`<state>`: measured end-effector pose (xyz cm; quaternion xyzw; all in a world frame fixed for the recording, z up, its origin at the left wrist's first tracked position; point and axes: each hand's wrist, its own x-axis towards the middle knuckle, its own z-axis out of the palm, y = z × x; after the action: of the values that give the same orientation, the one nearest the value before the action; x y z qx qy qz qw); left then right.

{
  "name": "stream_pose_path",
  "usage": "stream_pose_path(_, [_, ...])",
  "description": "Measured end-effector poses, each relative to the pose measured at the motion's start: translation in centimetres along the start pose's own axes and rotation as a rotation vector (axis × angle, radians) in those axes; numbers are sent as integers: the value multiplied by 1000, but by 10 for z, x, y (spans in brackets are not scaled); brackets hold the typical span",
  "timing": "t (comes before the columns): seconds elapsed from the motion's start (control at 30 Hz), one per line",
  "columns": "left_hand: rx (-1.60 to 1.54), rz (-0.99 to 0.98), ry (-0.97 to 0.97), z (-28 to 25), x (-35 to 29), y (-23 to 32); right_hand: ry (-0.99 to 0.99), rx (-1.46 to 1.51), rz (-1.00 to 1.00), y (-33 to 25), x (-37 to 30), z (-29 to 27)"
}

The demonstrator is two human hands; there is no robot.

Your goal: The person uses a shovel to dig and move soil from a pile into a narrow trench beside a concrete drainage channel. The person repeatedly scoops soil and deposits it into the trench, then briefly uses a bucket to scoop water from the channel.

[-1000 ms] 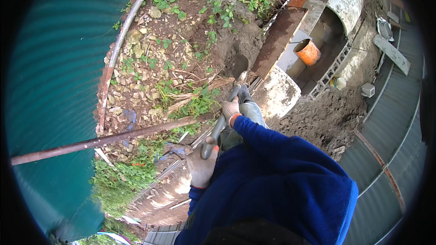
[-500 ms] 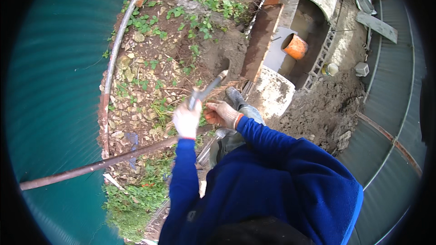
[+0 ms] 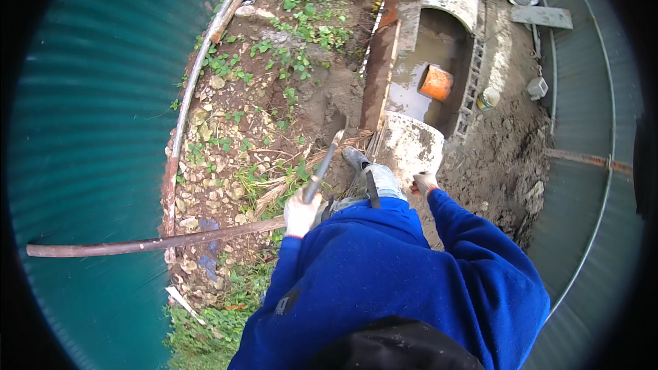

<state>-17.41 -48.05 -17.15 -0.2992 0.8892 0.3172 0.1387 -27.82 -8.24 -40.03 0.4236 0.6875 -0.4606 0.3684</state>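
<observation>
My left hand [image 3: 300,214], in a white knit glove, is closed round the lower end of a grey, rod-like tool [image 3: 321,173] with a pale, worn tip. The tool slants up and away over the soil, its tip near a small muddy hollow [image 3: 337,122]. What kind of tool it is, I cannot tell. My right hand [image 3: 423,183], gloved in white with orange on the finger side, is held out to the right with curled fingers, by the corner of a dirty white board [image 3: 411,144]. Whatever is inside those fingers is hidden. A dark strip [image 3: 372,188] lies against my leg.
Beyond the board, a trough of murky water [image 3: 411,89] holds a tipped orange bucket [image 3: 436,83], with perforated blocks [image 3: 469,89] edging it. A rusty pipe [image 3: 157,243] crosses at left beside the green corrugated sheet [image 3: 103,130]. Stones [image 3: 212,185] and weeds cover the ground.
My hands have come apart: the right has swung out to the right, while the left has drawn a little toward me and right with the tool. The view has shifted slightly.
</observation>
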Motion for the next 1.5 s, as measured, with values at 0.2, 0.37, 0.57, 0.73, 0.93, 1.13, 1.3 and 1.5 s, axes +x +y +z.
stream_pose_path(0.2, [273, 384, 94, -4, -95, -26, -149, 348, 200, 167, 26, -69])
stream_pose_path(0.37, [221, 311, -20, 17, -127, -29, -217, -207, -318, 211, -56, -30])
stream_pose_path(0.57, [306, 611, 60, -12, -179, 38, -12, -402, -457, 226, -158, -56])
stream_pose_path(0.73, [402, 810, -95, -16, -199, 110, 238, 231, -244, 271, -167, -88])
stream_pose_path(0.93, [573, 942, -424, 69, -234, 197, 212, 630, -284, 266, -182, -116])
stream_pose_path(1.13, [655, 1336, -671, 148, -294, 252, -526, 1110, -140, 257, -235, -155])
stream_pose_path(1.3, [785, 1666, -893, 175, -348, 287, -310, 1824, 90, 274, -237, -174])
stream_pose_path(1.5, [822, 1850, -1049, 184, -384, 322, -12, 2347, -91, 290, -241, -188])
